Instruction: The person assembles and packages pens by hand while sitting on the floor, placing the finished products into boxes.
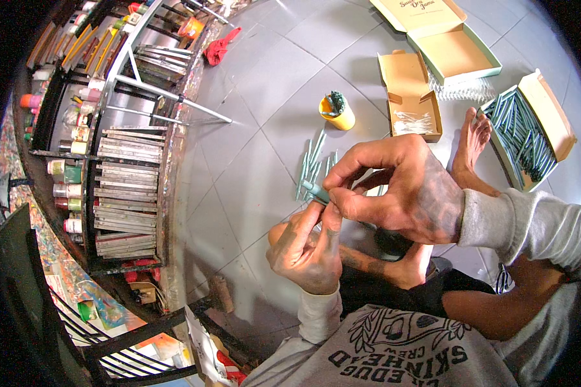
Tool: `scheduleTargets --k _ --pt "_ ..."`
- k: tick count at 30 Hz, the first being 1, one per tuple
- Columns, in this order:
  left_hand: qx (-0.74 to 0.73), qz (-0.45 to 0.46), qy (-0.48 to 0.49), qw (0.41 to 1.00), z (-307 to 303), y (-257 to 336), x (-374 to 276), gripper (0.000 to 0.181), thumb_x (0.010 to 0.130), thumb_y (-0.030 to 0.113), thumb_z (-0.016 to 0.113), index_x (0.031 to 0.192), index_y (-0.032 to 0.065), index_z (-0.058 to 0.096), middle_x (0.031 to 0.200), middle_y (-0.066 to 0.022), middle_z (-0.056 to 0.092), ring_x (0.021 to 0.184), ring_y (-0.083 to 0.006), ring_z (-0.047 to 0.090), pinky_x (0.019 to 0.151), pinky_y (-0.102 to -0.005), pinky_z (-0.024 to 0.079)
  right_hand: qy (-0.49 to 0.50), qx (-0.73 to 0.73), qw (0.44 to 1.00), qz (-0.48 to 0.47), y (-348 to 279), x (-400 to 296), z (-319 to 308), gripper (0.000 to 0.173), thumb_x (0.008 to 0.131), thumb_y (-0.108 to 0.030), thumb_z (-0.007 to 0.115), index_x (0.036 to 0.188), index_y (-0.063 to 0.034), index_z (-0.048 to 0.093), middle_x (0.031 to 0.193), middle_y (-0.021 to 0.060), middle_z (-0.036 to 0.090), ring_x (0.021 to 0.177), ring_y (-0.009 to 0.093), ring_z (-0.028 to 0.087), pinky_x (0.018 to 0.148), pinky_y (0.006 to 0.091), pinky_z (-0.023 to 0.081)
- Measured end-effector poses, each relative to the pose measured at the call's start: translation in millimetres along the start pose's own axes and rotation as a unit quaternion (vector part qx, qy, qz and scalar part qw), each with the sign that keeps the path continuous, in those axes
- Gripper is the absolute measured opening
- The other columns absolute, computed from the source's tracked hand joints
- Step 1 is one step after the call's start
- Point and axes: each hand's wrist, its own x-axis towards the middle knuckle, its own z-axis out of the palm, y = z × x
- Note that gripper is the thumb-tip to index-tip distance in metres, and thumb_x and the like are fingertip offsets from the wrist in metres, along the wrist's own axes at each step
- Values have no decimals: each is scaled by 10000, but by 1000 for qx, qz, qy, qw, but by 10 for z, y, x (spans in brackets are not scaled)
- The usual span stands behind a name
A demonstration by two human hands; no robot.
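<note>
Between the fingertips of both hands is a short teal pen-like stick (315, 190). My left hand (307, 246) pinches its lower side with thumb and fingers. From the right, my right hand (402, 188) grips the same piece, its fingertips nearly touching the left ones. Several slim teal sticks (312, 162) lie on the floor just beyond the hands, partly hidden by them. Farther out stands a yellow cup (343, 119) packed with dark teal sticks. A small open cardboard box (406, 87) holds thin white sticks (414, 123).
At right, an open box (564, 126) is filled with many teal sticks (520, 133), near a bare foot (470, 140). Another open carton (457, 51) sits on clear plastic pieces (462, 91). Shelving at left carries frames (128, 188) and paint jars (72, 191). A red cloth (220, 47) lies nearby.
</note>
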Motion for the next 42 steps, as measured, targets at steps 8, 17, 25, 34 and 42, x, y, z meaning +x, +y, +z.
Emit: scheduleTargets --k 8,17,25,34,42 --pt "103 101 -50 988 -88 64 -3 225 793 0 763 1009 -54 731 878 -118 728 788 -165 660 729 -293 523 19 -35 997 -71 78 9 37 152 775 -97 744 828 12 652 772 75 689 745 128 675 738 281 561" --pt "101 164 -28 981 -62 21 50 238 684 35 848 881 -37 738 705 -91 683 632 -196 647 595 -307 485 26 -56 994 -95 22 36 104 167 706 -40 718 750 -15 559 666 35 589 622 95 560 612 259 488" --pt "-246 -276 -165 915 -235 250 224 323 865 176 754 1045 -82 682 861 -172 702 665 -139 648 576 -241 542 43 -167 914 -366 93 137 -105 140 781 -2 670 918 -9 648 881 100 658 758 218 664 641 317 536" --pt "-320 -331 -255 850 -375 186 315 259 896 157 713 1017 -71 690 861 -165 710 677 -129 632 541 -222 478 -48 -303 846 -437 29 99 -253 229 742 -155 607 931 -29 577 868 91 531 760 267 627 597 387 521" --pt "-275 -334 -295 852 -414 257 383 278 898 200 712 972 -68 705 821 -152 696 587 -72 475 539 -213 373 -90 -391 775 -488 -91 103 -256 286 710 -164 624 937 7 587 925 93 549 663 208 603 533 332 510"
